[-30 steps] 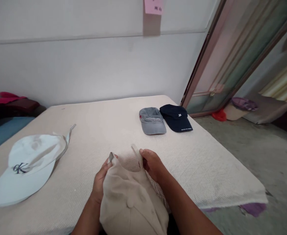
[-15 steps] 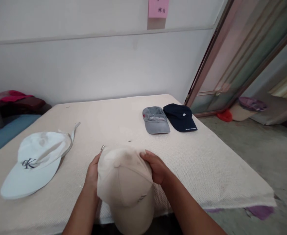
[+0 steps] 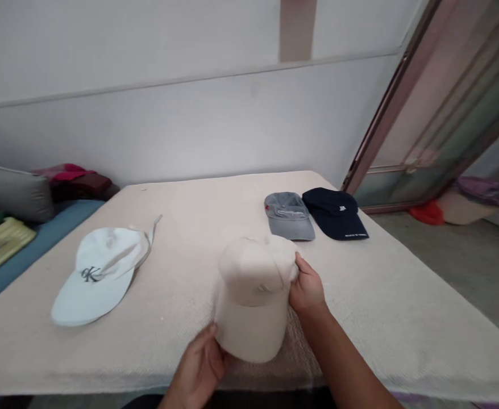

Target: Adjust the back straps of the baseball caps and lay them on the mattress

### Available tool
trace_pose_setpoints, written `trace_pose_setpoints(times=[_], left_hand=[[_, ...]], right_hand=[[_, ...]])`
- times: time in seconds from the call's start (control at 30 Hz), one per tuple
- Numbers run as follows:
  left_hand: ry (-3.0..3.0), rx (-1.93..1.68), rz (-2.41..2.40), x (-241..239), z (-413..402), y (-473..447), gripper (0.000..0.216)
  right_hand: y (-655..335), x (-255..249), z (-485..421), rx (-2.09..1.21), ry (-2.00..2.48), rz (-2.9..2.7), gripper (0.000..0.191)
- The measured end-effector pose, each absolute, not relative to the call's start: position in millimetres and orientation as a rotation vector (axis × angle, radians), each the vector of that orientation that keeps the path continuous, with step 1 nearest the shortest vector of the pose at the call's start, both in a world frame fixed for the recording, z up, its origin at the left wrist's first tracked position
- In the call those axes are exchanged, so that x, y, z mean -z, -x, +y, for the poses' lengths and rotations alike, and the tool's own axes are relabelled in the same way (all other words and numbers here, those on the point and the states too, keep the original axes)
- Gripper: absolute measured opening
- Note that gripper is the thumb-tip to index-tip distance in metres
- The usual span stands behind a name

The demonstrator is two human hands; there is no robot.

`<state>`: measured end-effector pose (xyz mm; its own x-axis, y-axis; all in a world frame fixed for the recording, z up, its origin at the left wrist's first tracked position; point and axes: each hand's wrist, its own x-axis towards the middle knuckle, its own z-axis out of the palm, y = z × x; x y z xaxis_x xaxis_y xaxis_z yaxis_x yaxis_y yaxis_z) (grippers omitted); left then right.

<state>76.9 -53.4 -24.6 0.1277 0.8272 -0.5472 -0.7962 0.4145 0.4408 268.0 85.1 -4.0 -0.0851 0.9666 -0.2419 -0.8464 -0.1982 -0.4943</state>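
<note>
A beige baseball cap is held between my two hands near the table's front edge, its brim pointing toward me. My left hand pinches the left edge of the brim. On the other side, my right hand grips the side of the crown, with its thumb at the cap's edge. Whether the cap touches the cloth below is hard to tell. Farther back lie a grey cap and a navy cap, side by side and touching. A white cap with black letters and a loose strap lies at the left.
A pale textured cloth covers the table, which meets a white wall at the back. At the left stand a grey cushion and a yellow item on a blue surface. A sliding door is at the right.
The beige cap has moved forward over the table and tilted, so its front shows. My left hand has shifted from the crown's side down to the brim. The view has turned left.
</note>
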Motion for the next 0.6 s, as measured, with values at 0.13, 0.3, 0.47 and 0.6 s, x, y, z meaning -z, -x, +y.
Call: trace_pose_setpoints(times=[0.13, 0.3, 0.47, 0.6], left_hand=[[0.024, -1.358, 0.891, 29.1, -57.7, -79.2, 0.014], [-0.030, -1.425, 0.965, 13.8, -31.8, -55.1, 0.010], [-0.087, -1.489, 0.974, -2.7, -19.3, -30.5, 0.014], [-0.348, -1.676, 1.078, -35.5, -1.1, 6.6, 0.014]], right_hand=[[-258.5, 5.7, 84.6, -1.713, 0.575, -0.195, 0.029], [-246.5, 5.7, 80.9, -1.762, 0.597, -0.243, 0.028], [-241.6, 5.5, 82.0, -1.779, 0.612, -0.191, 0.025], [-242.0, 11.2, 80.2, -1.858, 0.751, -0.183, 0.017]])
